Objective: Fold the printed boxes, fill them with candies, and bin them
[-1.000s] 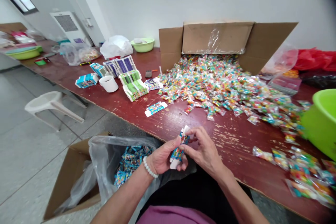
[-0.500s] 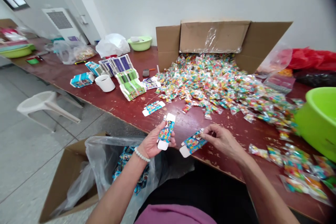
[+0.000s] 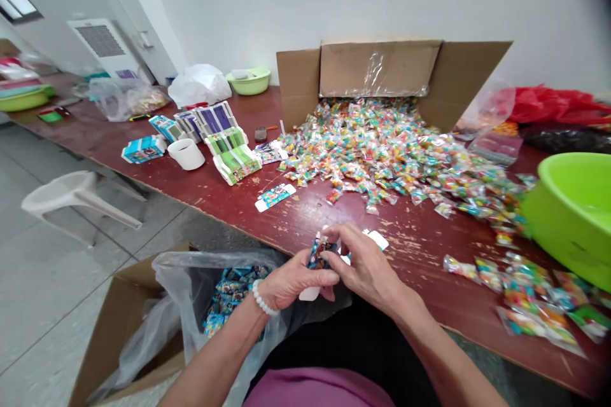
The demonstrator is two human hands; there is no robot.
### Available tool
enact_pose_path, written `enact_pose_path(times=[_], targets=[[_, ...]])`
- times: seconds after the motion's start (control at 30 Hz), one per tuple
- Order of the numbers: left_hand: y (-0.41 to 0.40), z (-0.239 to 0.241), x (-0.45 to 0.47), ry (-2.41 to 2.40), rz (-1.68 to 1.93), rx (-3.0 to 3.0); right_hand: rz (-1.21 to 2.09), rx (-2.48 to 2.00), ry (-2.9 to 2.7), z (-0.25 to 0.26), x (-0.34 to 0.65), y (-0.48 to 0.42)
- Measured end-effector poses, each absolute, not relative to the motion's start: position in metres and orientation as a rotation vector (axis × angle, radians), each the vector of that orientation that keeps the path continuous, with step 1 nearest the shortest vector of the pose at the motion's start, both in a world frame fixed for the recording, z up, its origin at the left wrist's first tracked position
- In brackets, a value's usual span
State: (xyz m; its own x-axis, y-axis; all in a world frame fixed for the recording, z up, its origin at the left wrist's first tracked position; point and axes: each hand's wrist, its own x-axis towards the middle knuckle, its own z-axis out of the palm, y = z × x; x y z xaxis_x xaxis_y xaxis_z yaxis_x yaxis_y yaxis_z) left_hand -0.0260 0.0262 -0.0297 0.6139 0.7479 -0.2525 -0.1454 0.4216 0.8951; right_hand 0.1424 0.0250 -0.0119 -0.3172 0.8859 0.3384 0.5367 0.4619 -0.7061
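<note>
My left hand (image 3: 292, 281), with a bead bracelet at its wrist, grips a small blue printed carton (image 3: 316, 259) just in front of the table edge. The carton has white end flaps, one of them pointing down toward me. My right hand (image 3: 370, 272) is closed over the carton's upper part, thumb and fingers pinching it. Partly hidden behind the right hand lies another carton (image 3: 379, 240) with a white flap. A flat blue carton (image 3: 275, 197) rests farther left on the table.
Candy packets (image 3: 363, 146) spill from a cardboard box (image 3: 377, 70) across the red table (image 3: 229, 210). A green basin (image 3: 563, 216) stands at right. Stacked cartons (image 3: 233, 152) and a tape roll (image 3: 186, 154) sit at left. Below is a plastic-lined box (image 3: 124, 324) with blue packs.
My right hand has left the carton on the table and moved left to the one in my left hand. Both hands now meet on that carton, which has come slightly nearer to me.
</note>
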Motion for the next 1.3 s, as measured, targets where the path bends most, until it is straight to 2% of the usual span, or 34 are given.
enact_pose_path(times=[0.2,0.4,0.6,0.77,0.97,1.2,1.3], targets=[[0.02,-0.03,-0.027,0.744,0.519,1.001,0.735,-1.315,-1.954,-0.012,0.149,0.027],[0.015,-0.038,-0.027,0.771,0.504,1.059,0.872,-1.266,-1.962,-0.002,0.153,0.023],[0.013,-0.033,-0.036,0.674,0.374,1.004,1.208,-1.161,-2.034,0.001,0.161,0.016],[0.008,-0.03,-0.03,0.757,0.313,1.117,1.594,-0.961,-1.797,-0.011,0.163,0.013],[0.002,-0.031,-0.023,0.896,0.433,1.231,1.495,-1.034,-1.86,-0.013,0.168,0.011],[0.012,-0.02,-0.04,0.658,0.29,1.137,1.343,-1.127,-2.013,-0.005,0.169,0.0],[0.017,-0.02,-0.04,0.75,0.234,1.298,1.289,-1.139,-2.015,-0.009,0.168,-0.003]])
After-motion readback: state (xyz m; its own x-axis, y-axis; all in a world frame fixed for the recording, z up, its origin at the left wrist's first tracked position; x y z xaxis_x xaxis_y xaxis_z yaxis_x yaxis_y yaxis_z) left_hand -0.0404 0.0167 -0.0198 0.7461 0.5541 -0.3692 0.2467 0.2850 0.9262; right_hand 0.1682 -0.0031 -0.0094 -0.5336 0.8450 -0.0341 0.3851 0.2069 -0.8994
